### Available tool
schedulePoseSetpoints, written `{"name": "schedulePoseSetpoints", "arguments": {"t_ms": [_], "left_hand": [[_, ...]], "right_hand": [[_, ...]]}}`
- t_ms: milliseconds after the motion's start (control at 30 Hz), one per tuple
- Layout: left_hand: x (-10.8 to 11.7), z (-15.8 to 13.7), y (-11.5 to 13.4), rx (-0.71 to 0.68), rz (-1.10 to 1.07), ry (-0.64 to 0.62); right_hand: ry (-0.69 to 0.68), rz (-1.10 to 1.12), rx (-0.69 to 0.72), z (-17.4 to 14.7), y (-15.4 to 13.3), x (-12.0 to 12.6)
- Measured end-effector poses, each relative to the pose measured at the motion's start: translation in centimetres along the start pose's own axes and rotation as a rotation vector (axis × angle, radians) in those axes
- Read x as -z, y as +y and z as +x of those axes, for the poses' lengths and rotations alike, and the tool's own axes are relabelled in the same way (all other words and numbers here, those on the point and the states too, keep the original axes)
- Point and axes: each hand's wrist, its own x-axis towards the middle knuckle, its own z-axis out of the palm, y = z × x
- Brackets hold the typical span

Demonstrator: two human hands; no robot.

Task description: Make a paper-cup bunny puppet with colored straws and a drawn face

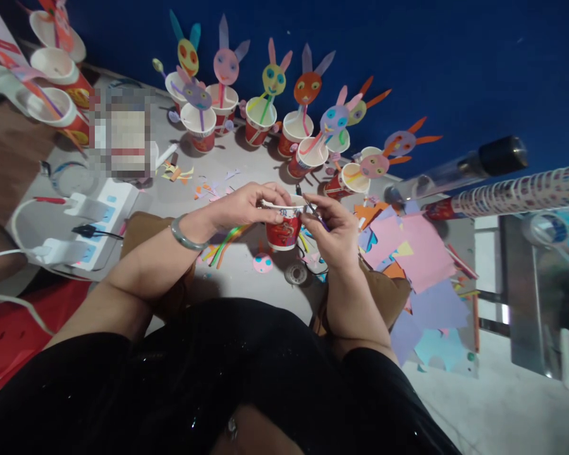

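A red paper cup [284, 235] with a white rim stands upright in front of me. My left hand [260, 203] grips its rim, with fingers inside and the thumb outside. Pinched in my right hand [332, 226] is a slim dark pen-like tool [318, 217] with a purplish part, held against the cup's right rim. Its exact kind is unclear. Below the cup lie a pink paper face [262, 263] with blue eyes and a roll of tape [296, 273]. Colourful strips [225, 245] lie under my left wrist.
Several cups with rabbit-faced paper figures [260, 123] line the blue wall. Coloured paper sheets [415, 249] and a long stack of cups [512, 189] are at right. A white power strip [97, 221] with cables and paper scraps [177, 174] are at left.
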Motion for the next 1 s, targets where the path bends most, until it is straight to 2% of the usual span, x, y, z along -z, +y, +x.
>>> {"name": "schedulePoseSetpoints", "arguments": {"t_ms": [67,167,500,833,1000], "left_hand": [[0.1,0.0,0.0,0.007,-0.009,-0.019],[0.2,0.0,-0.1,0.004,-0.023,-0.026],[-0.1,0.0,-0.1,-0.004,0.020,-0.003],[-0.4,-0.1,-0.2,-0.014,0.041,-0.020],[-0.8,0.0,-0.7,-0.010,-0.031,0.117]], "right_hand": [[-0.055,0.080,-0.055,0.1,-0.2,0.1],[-0.068,0.144,-0.103,0.2,-0.5,0.1],[-0.087,0.068,-0.098,0.0,-0.7,-0.2],[-0.110,0.117,-0.109,-0.1,-1.2,-0.7],[0.002,0.107,-0.082,-0.2,-0.2,-0.7]]}}
